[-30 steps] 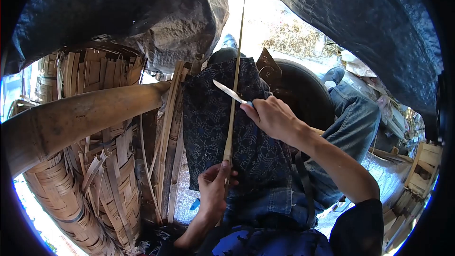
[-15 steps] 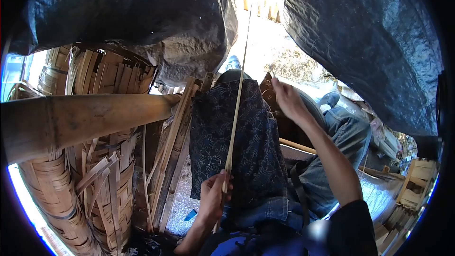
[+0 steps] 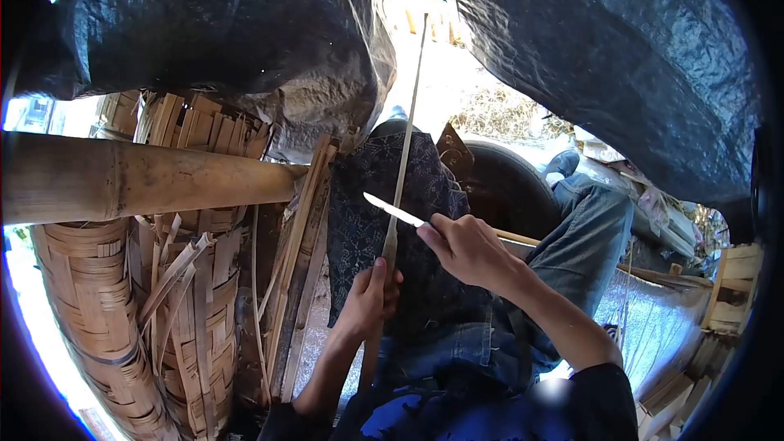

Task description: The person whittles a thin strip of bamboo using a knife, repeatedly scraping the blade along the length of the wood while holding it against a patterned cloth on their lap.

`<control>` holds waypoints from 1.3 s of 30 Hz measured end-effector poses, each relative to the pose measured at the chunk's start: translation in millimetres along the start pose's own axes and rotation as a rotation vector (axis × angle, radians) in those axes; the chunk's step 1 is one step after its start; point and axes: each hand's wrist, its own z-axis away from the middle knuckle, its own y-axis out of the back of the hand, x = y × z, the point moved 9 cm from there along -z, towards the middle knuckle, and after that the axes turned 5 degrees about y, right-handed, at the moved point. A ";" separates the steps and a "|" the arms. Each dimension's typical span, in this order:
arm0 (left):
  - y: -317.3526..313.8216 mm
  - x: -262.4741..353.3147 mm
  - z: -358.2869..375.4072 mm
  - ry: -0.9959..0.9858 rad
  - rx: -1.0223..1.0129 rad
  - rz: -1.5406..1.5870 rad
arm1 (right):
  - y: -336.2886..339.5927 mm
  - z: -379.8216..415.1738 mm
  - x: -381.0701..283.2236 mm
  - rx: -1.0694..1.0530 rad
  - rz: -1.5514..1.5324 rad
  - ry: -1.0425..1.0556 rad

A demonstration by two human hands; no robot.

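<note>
A long, thin bamboo strip runs from near my body up toward the bright gap ahead. My left hand is closed around its lower part, thumb on top. In my right hand is a knife, gripped by its handle, which the fingers hide. Its bright blade points left and crosses the strip in this view, a little above my left hand. Dark patterned cloth lies over my lap beneath both hands.
A thick bamboo pole juts in from the left, above woven bamboo baskets. Upright wooden slats stand beside my left leg. Black plastic sheeting hangs overhead. A dark round tub-like object and brown pointed piece sit right of the cloth.
My right hand has come back from beside the brown pointed piece to the strip, and the knife now shows in it. My left hand still grips the strip, slightly further left.
</note>
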 end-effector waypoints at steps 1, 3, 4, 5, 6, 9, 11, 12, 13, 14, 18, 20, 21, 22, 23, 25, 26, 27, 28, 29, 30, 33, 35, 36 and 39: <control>0.6 -1.5 -1.1 -0.003 0.016 0.009 | 0.2 0.0 -4.5 0.030 0.073 0.030; -0.2 2.0 0.4 -0.081 0.102 -0.086 | -1.1 0.4 -6.9 0.023 0.113 0.044; 1.4 7.4 2.5 -0.159 0.191 -0.178 | -1.9 0.1 -8.3 0.013 0.151 0.060; -0.8 -0.9 -1.1 -0.152 0.188 -0.174 | -3.6 1.8 -7.1 0.007 0.152 0.055; -0.5 10.5 0.2 -0.348 0.290 -0.355 | -6.0 2.9 -5.7 -0.021 0.182 0.067; -9.0 23.6 13.3 -0.565 0.417 -0.582 | -6.1 2.1 -8.2 -0.111 0.216 0.031; -13.6 25.5 16.9 -0.589 0.446 -0.624 | -8.0 2.2 -5.7 -0.174 0.224 -0.012; -15.0 26.6 18.5 -0.612 0.457 -0.632 | -7.5 1.5 -3.8 -0.164 0.235 -0.025; -16.1 28.4 20.4 -0.638 0.468 -0.641 | -6.3 0.7 -1.9 -0.153 0.248 -0.037; -16.5 30.4 21.2 -0.638 0.466 -0.642 | -5.6 -1.2 -1.1 -0.151 0.247 -0.039; -15.6 28.1 16.1 -0.529 0.444 -0.661 | -7.2 -8.4 0.9 -0.183 0.320 -0.022; -16.8 27.8 17.9 -0.525 0.447 -0.657 | -4.9 -16.4 2.0 -0.171 0.360 0.002; -20.3 28.2 20.5 -0.531 0.440 -0.665 | -2.7 -24.3 11.0 -0.208 0.416 -0.053; -22.0 28.7 22.3 -0.537 0.435 -0.674 | 0.8 -32.5 19.3 -0.243 0.471 -0.107; -21.1 28.6 23.3 -0.539 0.437 -0.675 | 6.7 -39.9 24.4 -0.262 0.484 -0.126; -21.9 25.6 21.2 -0.513 0.413 -0.654 | 18.1 -57.2 46.2 -0.206 0.454 -0.139; -22.2 23.8 19.2 -0.519 0.403 -0.654 | 26.3 -64.3 59.4 -0.152 0.426 -0.151; -20.8 24.8 18.4 -0.577 0.412 -0.640 | 40.8 -70.5 65.4 -0.073 0.401 -0.155; -18.3 26.2 17.7 -0.633 0.423 -0.623 | 54.7 -75.9 69.8 0.003 0.376 -0.156; -12.9 22.7 11.4 -0.585 0.403 -0.605 | 62.4 -81.2 75.7 0.031 0.334 -0.150; -6.6 24.9 9.1 -0.587 0.403 -0.600 | 63.7 -77.1 77.2 0.030 0.339 -0.148; -3.5 -0.4 -3.3 -0.108 0.101 -0.079 | 55.3 -53.5 38.2 0.037 -0.012 -0.052; -4.8 -0.3 -3.4 -0.081 0.020 0.032 | 23.8 -29.9 38.7 -0.073 -0.094 -0.107; -10.3 -0.4 -4.1 -0.057 -0.077 0.127 | 9.8 -22.6 37.5 -0.080 -0.095 -0.102; -17.3 4.3 2.1 0.007 -0.265 0.193 | 1.6 -15.0 3.4 0.045 0.009 0.218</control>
